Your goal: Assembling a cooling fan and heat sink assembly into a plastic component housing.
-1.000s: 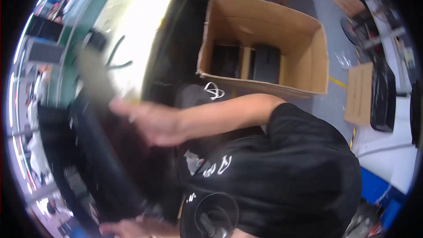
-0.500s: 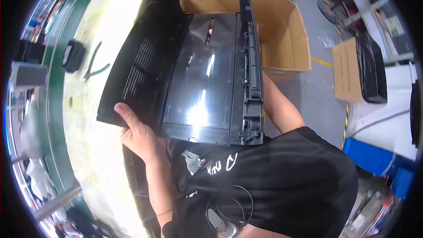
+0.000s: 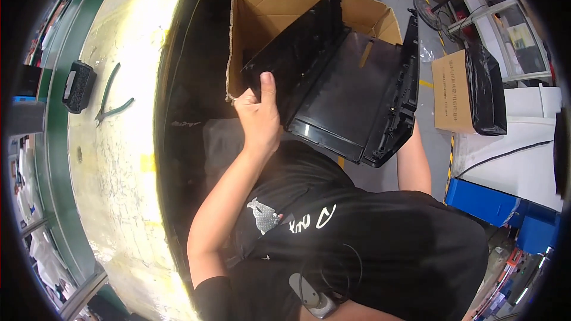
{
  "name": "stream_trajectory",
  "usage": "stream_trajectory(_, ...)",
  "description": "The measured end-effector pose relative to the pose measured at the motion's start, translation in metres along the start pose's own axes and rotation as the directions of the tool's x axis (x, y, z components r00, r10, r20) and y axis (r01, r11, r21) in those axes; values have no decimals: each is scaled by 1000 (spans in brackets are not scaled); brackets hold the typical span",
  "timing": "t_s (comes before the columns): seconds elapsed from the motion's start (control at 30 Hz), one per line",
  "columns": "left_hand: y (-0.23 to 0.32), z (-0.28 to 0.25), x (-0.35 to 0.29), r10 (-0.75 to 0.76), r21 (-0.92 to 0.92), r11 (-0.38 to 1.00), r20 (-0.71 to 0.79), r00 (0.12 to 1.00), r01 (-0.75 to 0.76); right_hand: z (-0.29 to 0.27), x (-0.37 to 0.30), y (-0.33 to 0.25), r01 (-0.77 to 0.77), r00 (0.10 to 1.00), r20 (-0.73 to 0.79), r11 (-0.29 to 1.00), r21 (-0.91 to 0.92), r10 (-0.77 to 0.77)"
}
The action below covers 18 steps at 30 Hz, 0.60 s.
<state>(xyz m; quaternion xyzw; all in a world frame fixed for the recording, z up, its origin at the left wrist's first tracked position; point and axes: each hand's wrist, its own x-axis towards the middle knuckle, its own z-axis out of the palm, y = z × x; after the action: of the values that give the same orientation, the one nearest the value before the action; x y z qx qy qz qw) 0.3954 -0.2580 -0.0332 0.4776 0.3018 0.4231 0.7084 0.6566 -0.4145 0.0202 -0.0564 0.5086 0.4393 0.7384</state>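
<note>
Since half a second ago I have swung the black panel (image 3: 351, 89) over the open carton (image 3: 267, 18). Left hand (image 3: 259, 116) clasps its edge (thumb up); right hand hidden behind it, grip unclear. Brown box (image 3: 447, 92) stands right.

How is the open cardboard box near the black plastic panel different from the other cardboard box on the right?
The open cardboard box stands with its flaps up, and the black plastic panel is over it. The smaller cardboard box is partly covered by a black bag. Both are brown.
</note>
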Motion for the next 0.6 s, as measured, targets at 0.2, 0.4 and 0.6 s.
stream_trajectory(0.2, 8, 5, 9, 18, 41, 999, -2, 1000, -18, -50, 46, -2, 690, 579, 815, 539, -483, -12)
stream_trajectory(0.4, 19, 3, 12, -20, 57, 998, 43, 999, 17, -43, 55, 9, 688, 603, 797, 483, -542, 34)
stream_trajectory(0.6, 10, -6, 24, -69, 49, 997, 22, 997, 67, -37, 61, 17, 603, 675, 738, 584, -543, -10)
